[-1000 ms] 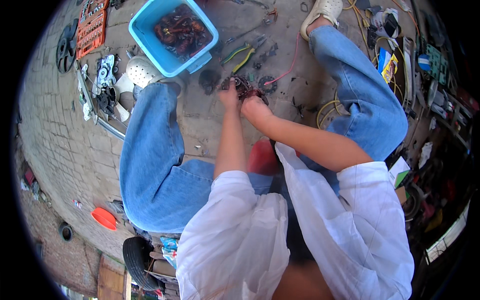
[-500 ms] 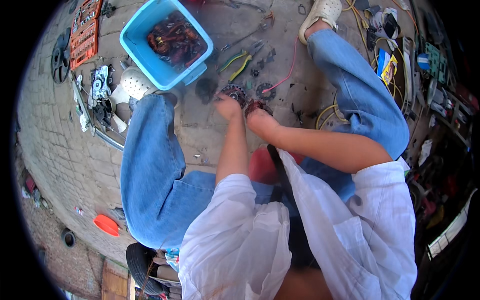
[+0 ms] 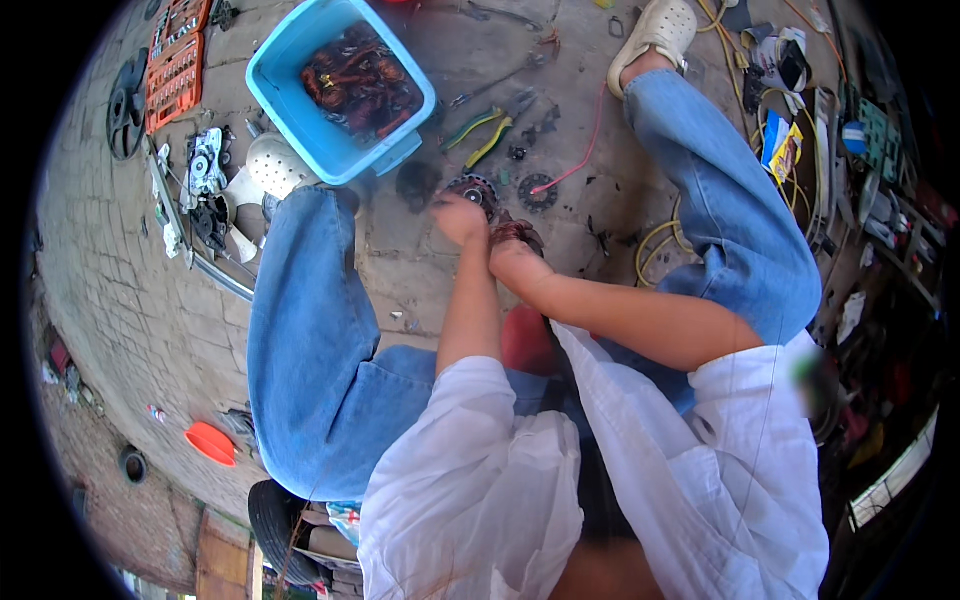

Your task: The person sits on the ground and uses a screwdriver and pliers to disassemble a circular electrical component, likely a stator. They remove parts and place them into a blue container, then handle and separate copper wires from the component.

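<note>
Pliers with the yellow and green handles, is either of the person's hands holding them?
No, the pliers lie on the paving, apart from both the left hand and the right hand.

Orange dish [image 3: 210, 443] on grey paving [image 3: 130, 340] — black tyre [image 3: 270, 525] near.

Left hand [image 3: 461, 218] on dark round part [image 3: 478, 190], right hand [image 3: 516, 263] on reddish-brown piece [image 3: 516, 233]; pliers [image 3: 487, 144] and blue bin [image 3: 345, 152] beyond.
</note>
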A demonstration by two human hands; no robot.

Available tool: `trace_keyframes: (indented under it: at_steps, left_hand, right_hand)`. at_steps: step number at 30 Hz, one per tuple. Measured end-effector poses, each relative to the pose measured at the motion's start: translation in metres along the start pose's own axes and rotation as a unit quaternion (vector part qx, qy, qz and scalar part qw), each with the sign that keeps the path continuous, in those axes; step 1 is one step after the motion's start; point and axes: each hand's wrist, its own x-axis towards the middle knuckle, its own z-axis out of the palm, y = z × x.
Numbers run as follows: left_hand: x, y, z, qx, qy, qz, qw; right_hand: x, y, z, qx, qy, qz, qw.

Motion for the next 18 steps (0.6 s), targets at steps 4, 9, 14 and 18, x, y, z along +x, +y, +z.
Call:
trace_keyframes:
  at_steps: [4,9,14,18]
  left_hand:
    - [0.001,0.0,0.006,-0.032,-0.019,-0.067,0.997]
    - [0.011,-0.018,0.016,-0.108,-0.021,-0.057,0.992]
    - [0.009,-0.042,0.029,-0.122,-0.024,0.007,0.992]
    - [0.002,-0.037,0.025,-0.136,-0.027,-0.002,0.99]
  right_hand:
    - [-0.004,0.018,-0.006,0.063,0.012,0.033,0.997]
    - [-0.004,0.072,-0.001,0.233,-0.018,0.066,0.97]
    - [-0.011,0.106,0.001,0.499,-0.112,0.206,0.834]
    - [-0.009,0.113,0.002,0.547,-0.135,0.24,0.79]
